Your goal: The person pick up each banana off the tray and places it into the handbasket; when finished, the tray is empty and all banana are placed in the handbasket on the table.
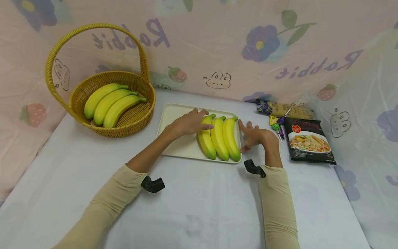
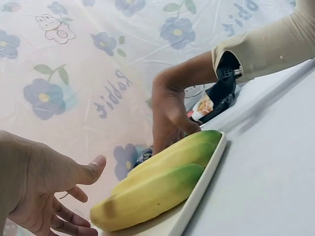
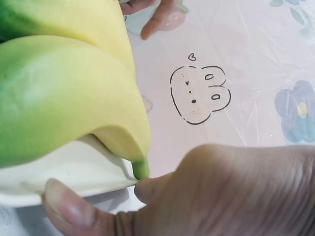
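Observation:
Three yellow bananas with green tips lie side by side on the right part of a cream tray point(image 1: 178, 147): a left banana point(image 1: 206, 140), a middle banana point(image 1: 219, 140) and a right banana point(image 1: 230, 138). My left hand point(image 1: 189, 123) hovers by the stem end of the left banana, fingers spread; the left wrist view shows a gap between thumb and fruit. Beside the tray's right edge is my right hand point(image 1: 253, 135), thumb and forefinger extended along the rim. In the right wrist view its thumb point(image 3: 71, 206) overlaps the rim; firm contact cannot be told.
At the back left stands a yellow wicker basket point(image 1: 136, 126) with a tall handle, holding three more bananas point(image 1: 115, 102). To the right lie a black noodle packet point(image 1: 308, 140), several lollipops point(image 1: 276, 126) and a brown snack bag point(image 1: 290, 110). Printed curtains hang behind the white table point(image 1: 199, 207).

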`<state>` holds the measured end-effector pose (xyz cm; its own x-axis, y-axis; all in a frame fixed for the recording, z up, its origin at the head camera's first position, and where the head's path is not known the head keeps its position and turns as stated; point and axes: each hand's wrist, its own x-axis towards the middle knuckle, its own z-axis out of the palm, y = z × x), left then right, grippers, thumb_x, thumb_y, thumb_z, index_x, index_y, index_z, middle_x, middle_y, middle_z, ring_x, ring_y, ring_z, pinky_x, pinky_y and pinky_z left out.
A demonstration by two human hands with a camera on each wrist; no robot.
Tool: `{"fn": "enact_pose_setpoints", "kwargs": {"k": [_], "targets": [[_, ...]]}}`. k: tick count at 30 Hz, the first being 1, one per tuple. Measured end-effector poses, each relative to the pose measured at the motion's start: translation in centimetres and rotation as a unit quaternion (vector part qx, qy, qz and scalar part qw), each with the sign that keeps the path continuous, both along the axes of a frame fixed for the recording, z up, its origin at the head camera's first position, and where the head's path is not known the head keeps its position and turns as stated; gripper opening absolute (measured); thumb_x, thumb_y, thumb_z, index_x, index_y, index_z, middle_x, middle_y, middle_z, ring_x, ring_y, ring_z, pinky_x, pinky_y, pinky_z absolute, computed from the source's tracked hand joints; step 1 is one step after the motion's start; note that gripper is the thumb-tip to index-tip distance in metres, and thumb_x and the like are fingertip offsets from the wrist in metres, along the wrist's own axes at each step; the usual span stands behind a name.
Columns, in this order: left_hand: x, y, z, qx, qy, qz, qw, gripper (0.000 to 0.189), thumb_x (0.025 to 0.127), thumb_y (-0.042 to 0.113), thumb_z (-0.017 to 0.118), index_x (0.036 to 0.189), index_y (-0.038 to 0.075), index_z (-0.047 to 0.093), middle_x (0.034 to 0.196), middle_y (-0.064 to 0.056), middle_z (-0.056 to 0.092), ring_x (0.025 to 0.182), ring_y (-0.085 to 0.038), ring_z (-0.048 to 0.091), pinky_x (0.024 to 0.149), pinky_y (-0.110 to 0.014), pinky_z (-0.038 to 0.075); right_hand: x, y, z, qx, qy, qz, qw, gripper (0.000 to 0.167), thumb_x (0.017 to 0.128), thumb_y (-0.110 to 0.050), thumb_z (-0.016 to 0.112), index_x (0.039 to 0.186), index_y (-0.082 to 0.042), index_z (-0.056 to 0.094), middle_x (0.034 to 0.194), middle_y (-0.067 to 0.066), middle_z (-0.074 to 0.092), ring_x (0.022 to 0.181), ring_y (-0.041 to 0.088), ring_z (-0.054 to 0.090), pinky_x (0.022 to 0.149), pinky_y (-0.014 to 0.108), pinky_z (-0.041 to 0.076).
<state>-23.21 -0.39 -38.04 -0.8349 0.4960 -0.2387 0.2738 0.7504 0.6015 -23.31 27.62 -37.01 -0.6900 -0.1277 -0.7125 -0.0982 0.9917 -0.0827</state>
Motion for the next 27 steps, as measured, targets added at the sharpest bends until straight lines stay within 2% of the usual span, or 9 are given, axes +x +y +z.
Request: {"fn": "enact_pose_setpoints", "kwargs": {"k": [3,8,15,21,27], "targets": [[0.1,0.4,-0.5,-0.004,0.006,0.001,1.0000,0.074,0.102,0.058,0.057,0.160,0.015,0.039,0.155,-0.021,0.045,0.133,-0.039,0.056,0.111,-0.056,0.049,-0.1,0.0,0.0,0.000,0.001,0.000,1.0000,0.126,0.090,-0.031,0.081,0.166,-0.011,-0.018,0.168,0.037,-0.016,0.154,0.064,-0.005,0.121,0.079,0.010],[0.3,0.8,-1.1,-0.011,0.014,0.011,0.9998,0.074,0.101,0.057,0.062,0.160,0.018,0.039,0.145,-0.020,0.052,0.117,-0.034,0.060,0.101,-0.052,0.054,-0.2,0.1,-0.1,-0.001,-0.001,-0.001,1.0000,0.127,0.090,-0.033,0.082,0.165,-0.011,-0.018,0.167,0.037,-0.017,0.154,0.064,-0.005,0.121,0.079,0.010],[0.4,1.0,-1.2,0.003,0.032,0.013,0.9994,0.077,0.095,0.050,0.073,0.156,0.015,0.040,0.141,-0.020,0.061,0.118,-0.033,0.061,0.098,-0.048,0.054,-0.1,0.1,0.3,-0.002,-0.001,0.002,1.0000,0.129,0.089,-0.034,0.083,0.165,-0.010,-0.019,0.167,0.039,-0.017,0.153,0.065,-0.005,0.121,0.080,0.011],[0.3,0.8,-1.0,0.014,0.013,0.020,0.9996,0.074,0.096,0.044,0.075,0.154,0.014,0.040,0.128,-0.017,0.068,0.098,-0.027,0.063,0.084,-0.039,0.053,-0.1,0.0,0.3,-0.005,-0.006,-0.001,1.0000,0.128,0.090,-0.033,0.082,0.165,-0.010,-0.019,0.166,0.039,-0.018,0.153,0.065,-0.006,0.120,0.081,0.010],[0.3,0.6,-1.1,0.027,-0.002,0.023,0.9994,0.073,0.096,0.039,0.075,0.154,0.012,0.038,0.134,-0.018,0.064,0.106,-0.027,0.060,0.091,-0.042,0.054,-0.1,0.0,0.1,-0.002,-0.005,0.003,1.0000,0.129,0.089,-0.035,0.083,0.165,-0.010,-0.018,0.166,0.039,-0.017,0.153,0.066,-0.004,0.120,0.080,0.011]]}}
